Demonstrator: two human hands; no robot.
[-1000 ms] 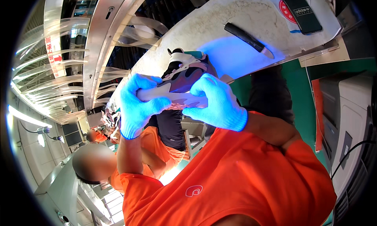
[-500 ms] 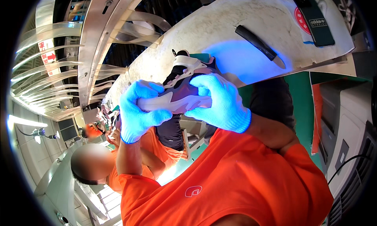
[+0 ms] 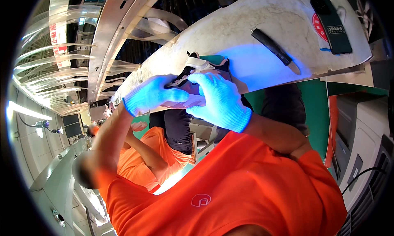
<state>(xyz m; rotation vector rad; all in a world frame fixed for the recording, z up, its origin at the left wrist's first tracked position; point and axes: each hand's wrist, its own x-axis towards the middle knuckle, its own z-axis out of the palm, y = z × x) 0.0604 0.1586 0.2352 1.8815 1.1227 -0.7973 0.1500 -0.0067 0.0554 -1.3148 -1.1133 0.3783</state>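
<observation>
A sneaker (image 3: 201,65) in black, white and mauve, with teal inside its collar, is held sideways at the near edge of the worktable (image 3: 230,20). My left hand (image 3: 154,94), in a knitted glove glowing blue, is closed on the shoe's left end. My right hand (image 3: 219,100), gloved the same way, grips it from the right, thumb low along the pale sole and fingers over the upper. Both hands cover much of the sole and side. Blue light falls on the tabletop just right of the shoe.
A black-handled tool (image 3: 271,46) with a pale flat tip lies on the table, and a dark phone (image 3: 331,27) sits farther right. Clear plastic strips (image 3: 61,72) hang at the left. A co-worker in orange (image 3: 141,158) sits to my left. A grey machine (image 3: 369,125) stands at right.
My left hand has turned, its forearm swinging out left, and its grip has shifted over the shoe's left end. My right hand has moved slightly left and down.
</observation>
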